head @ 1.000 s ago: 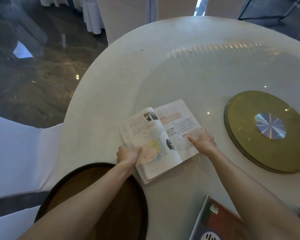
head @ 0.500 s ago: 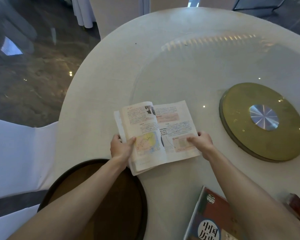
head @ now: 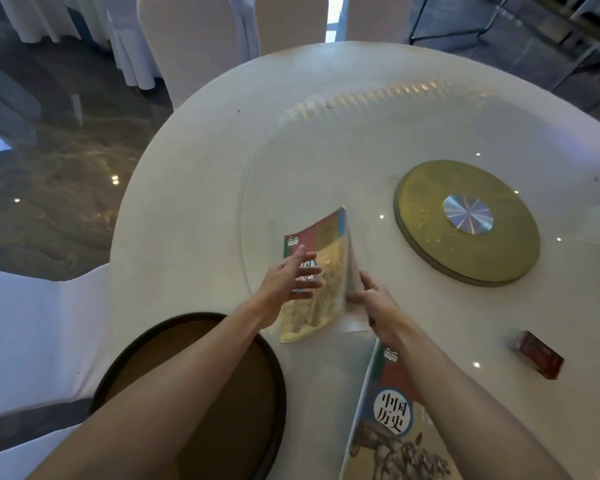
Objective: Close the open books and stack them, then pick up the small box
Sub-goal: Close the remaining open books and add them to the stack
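Observation:
A textbook (head: 321, 271) lies in the middle of the white round table (head: 194, 188), its colourful front cover swung over and nearly shut, still tilted up a little. My left hand (head: 288, 277) hovers with spread fingers over that cover. My right hand (head: 373, 301) holds the book's lower right edge, thumb against the pages. A second, closed textbook (head: 392, 420) with the same cover lies at the bottom right, partly under my right forearm. The small red box (head: 538, 354) rests on the table at the right, away from both hands.
A dark round tray (head: 274, 386) sits at the near table edge under my left forearm. A gold turntable disc (head: 423, 209) with a metal centre is at the right. White-covered chairs (head: 25, 327) stand at the left and at the far side.
The open book has been folded over: its left half swung rightward so the cover now faces up. My left hand let go of the pages and opened. The small red box came into view.

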Demonstrator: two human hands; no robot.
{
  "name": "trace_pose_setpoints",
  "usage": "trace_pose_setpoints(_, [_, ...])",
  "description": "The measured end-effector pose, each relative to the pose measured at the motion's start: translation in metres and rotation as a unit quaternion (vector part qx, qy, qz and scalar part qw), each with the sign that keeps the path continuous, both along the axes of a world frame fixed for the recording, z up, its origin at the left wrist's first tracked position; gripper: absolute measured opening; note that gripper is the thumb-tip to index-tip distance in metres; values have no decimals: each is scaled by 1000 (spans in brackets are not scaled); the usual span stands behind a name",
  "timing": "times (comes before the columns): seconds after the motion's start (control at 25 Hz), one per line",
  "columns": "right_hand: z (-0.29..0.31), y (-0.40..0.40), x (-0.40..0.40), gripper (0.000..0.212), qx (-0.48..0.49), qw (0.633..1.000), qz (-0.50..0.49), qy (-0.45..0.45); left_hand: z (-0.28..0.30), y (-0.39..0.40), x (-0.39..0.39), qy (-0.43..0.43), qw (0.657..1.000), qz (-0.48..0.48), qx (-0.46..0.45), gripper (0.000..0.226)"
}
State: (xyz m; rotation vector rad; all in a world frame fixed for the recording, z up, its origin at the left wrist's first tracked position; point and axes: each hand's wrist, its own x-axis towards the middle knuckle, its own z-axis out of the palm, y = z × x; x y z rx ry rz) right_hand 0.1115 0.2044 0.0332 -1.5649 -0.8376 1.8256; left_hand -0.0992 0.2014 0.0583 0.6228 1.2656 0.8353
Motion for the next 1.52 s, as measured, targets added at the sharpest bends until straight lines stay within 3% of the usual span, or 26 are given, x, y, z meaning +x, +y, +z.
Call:
trace_pose_setpoints(0.12, [-3, -32, 7, 47, -6, 997, -57, 58, -16, -21, 11, 128, 991, -19, 13, 41])
trace_pose_setpoints(0.24, [-1, -64, 21, 49, -14, 988, -105, 109, -33, -43, 10, 324, 946, -19, -5, 77])
trace_pose_setpoints(0.32, [3, -83, 33, 48, -18, 985, -130, 114, -34, -53, 14, 271, 962, -16, -41, 75])
trace_pose_setpoints(0.4, [8, -101, 47, 44, -12, 985, -148, 92, -32, -61, 27, 171, 983, -34, -55, 52])
trace_pose_setpoints(0.52, [14, -122, 69, 36, -17, 982, -169, 77, -25, -70, 54, 151, 987, -51, -27, 32])
trace_pose_setpoints(0.64, [23, -140, 97, 54, -29, 979, -194, 61, -18, -79, 81, 135, 989, -59, -20, 25])
trace_pose_setpoints(0.84, [-5, -180, 138, 19, -11, 962, -206, -179, -28, -111, 115, 112, 986, -116, -37, 29])
trace_pose_setpoints(1.24, [-48, -257, 149, 15, -39, 921, -134, -365, -77, -194, 140, 208, 962, -170, -56, 28])
trace_pose_setpoints(1.4, [-60, -273, 151, 26, -29, 881, -71, -468, -78, -209, 146, 375, 889, -250, 81, 33])
trace_pose_setpoints(1.52, [-63, -279, 153, 26, -32, 871, -34, -489, -88, -213, 147, 411, 867, -267, 97, 31])
